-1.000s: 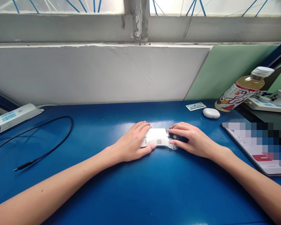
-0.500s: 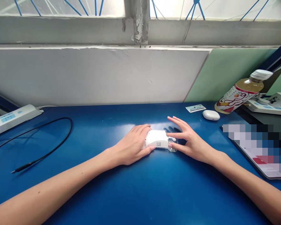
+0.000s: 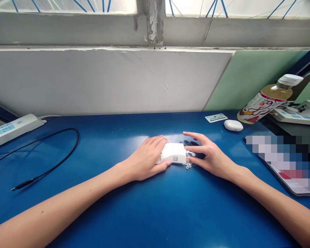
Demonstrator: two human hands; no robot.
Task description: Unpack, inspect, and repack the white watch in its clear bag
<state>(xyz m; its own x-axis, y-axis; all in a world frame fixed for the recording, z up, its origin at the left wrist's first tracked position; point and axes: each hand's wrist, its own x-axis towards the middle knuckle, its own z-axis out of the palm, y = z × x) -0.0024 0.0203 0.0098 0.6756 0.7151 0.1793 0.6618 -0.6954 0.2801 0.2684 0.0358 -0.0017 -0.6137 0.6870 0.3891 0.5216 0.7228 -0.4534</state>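
Note:
A small white packet (image 3: 173,153) with a printed code lies on the blue table (image 3: 155,206) at the centre. My left hand (image 3: 147,159) is curled round its left end, thumb at the near edge, holding it down. My right hand (image 3: 209,155) is at its right end, fingers partly spread, with thumb and a finger touching a small dark piece and crinkled clear wrap (image 3: 189,162) that stick out of the packet.
A black cable (image 3: 45,151) and a white power strip (image 3: 12,127) lie at the left. At the right are a drink bottle (image 3: 268,100), a white earbud case (image 3: 233,125), a small card (image 3: 216,117), a tablet (image 3: 286,165) and another power strip (image 3: 294,115).
A second ago my right hand lay closed over the packet's right end. Its fingers then lifted and spread, and they have now come down a little toward the packet. My left hand has stayed put.

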